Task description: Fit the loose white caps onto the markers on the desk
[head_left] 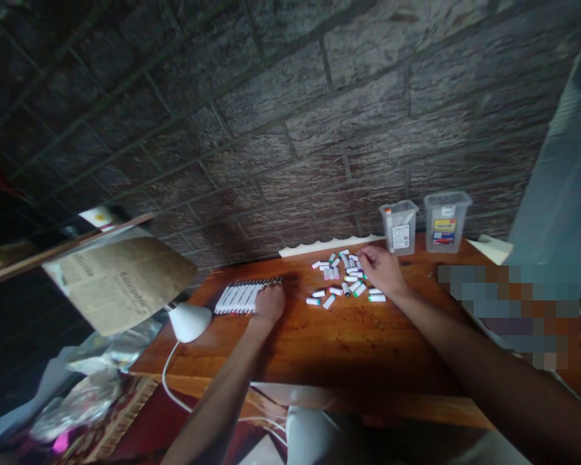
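Note:
My left hand (270, 305) lies over the right end of a tight row of white markers (239, 299) on a wooden table (319, 342). I cannot tell whether it grips them. My right hand (380, 270) reaches down at the right edge of a loose scatter of white markers with green, red and blue ends (341, 279). Its fingertips are among the nearest markers, and whether one is held is hidden by the fingers.
Behind the markers stand a small clear plastic tub (399, 227) and a larger one (445, 221), both labelled, against a brick wall (290, 123). A white lamp (190, 321) with a cable stands at the table's left. A newspaper sheet (121, 284) hangs beyond it.

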The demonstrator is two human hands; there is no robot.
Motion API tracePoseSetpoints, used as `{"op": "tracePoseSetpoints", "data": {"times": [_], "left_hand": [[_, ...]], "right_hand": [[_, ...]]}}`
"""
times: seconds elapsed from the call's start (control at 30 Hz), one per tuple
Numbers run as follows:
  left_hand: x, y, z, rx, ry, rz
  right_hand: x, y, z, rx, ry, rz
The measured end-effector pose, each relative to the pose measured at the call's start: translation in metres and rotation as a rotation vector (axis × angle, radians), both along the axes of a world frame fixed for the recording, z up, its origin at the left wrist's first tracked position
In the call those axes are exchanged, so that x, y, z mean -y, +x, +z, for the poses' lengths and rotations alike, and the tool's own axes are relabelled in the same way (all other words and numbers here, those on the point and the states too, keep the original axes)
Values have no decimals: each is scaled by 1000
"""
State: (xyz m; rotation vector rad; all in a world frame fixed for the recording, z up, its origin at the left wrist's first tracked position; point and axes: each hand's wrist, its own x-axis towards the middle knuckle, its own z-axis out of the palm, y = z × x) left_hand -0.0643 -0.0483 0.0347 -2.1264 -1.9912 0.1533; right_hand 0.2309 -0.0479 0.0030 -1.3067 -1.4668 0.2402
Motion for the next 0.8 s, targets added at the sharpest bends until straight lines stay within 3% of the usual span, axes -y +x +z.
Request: {"op": "tracePoseSetpoints", "data": {"times": [0.17,0.33,0.47,0.63,0.73,0.8], "left_hand": [[-2,7,0,-8,112,-8],[-8,5,0,-33,7,23],[-11,0,1,-60,51,-26],[-8,-1,5,-1,-41,43],[-5,3,10,132,-33,-24],[-1,8,15,409,4,-182]], "right_hand": [[2,1,1,-22,1,-7],[0,2,1,-39,11,2],[0,1,1,-18,19,2],[3,0,3,-21,19,14],[5,-3,4,-49,10,50],[7,-6,6,-104,-21,101]]}}
